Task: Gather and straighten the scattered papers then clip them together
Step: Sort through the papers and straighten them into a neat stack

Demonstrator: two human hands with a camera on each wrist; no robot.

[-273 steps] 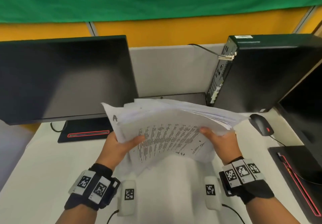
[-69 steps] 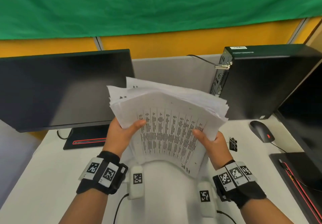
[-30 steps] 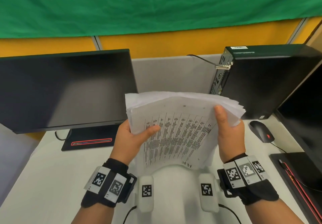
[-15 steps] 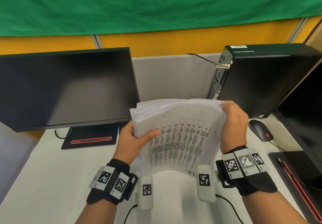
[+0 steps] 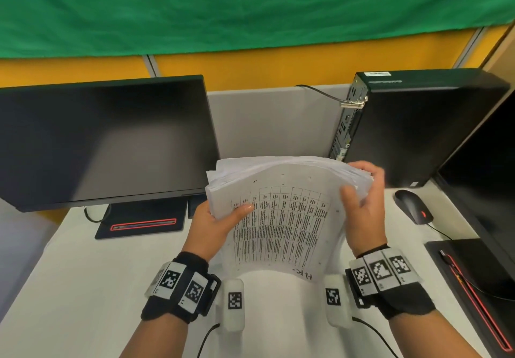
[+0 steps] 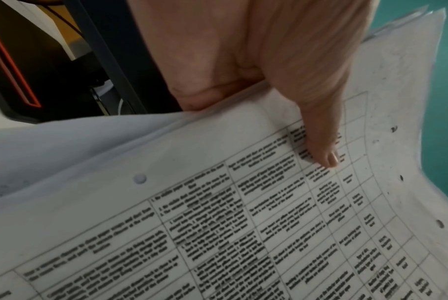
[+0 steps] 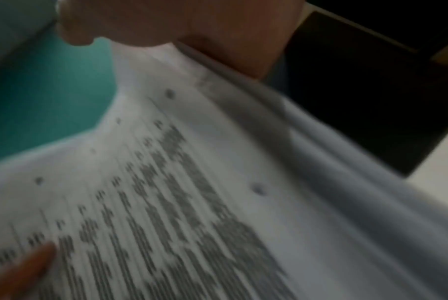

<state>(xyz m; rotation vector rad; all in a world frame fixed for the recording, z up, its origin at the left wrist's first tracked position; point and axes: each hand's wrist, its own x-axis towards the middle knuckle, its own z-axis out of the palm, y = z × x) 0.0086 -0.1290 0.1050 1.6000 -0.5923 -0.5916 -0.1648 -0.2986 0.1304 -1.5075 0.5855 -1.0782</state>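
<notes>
A thick stack of printed papers (image 5: 281, 218) stands upright over the white desk (image 5: 83, 288), its top sheet a table of text that bows toward me. My left hand (image 5: 214, 226) grips the stack's left edge, thumb pressed on the front sheet (image 6: 322, 150). My right hand (image 5: 362, 207) holds the upper right corner, fingers curled over the top edge and thumb on the front. The right wrist view shows the same papers (image 7: 192, 203), blurred. No clip shows in any view.
A dark monitor (image 5: 103, 140) stands at the left on a black base (image 5: 142, 222). A black computer tower (image 5: 418, 126) rises at the right, a mouse (image 5: 412, 207) before it. A second screen (image 5: 487, 190) and its base fill the right edge.
The fanned, uneven sheets have been drawn into a more even stack and lowered. My right hand slid from the bottom right edge up to the top right corner.
</notes>
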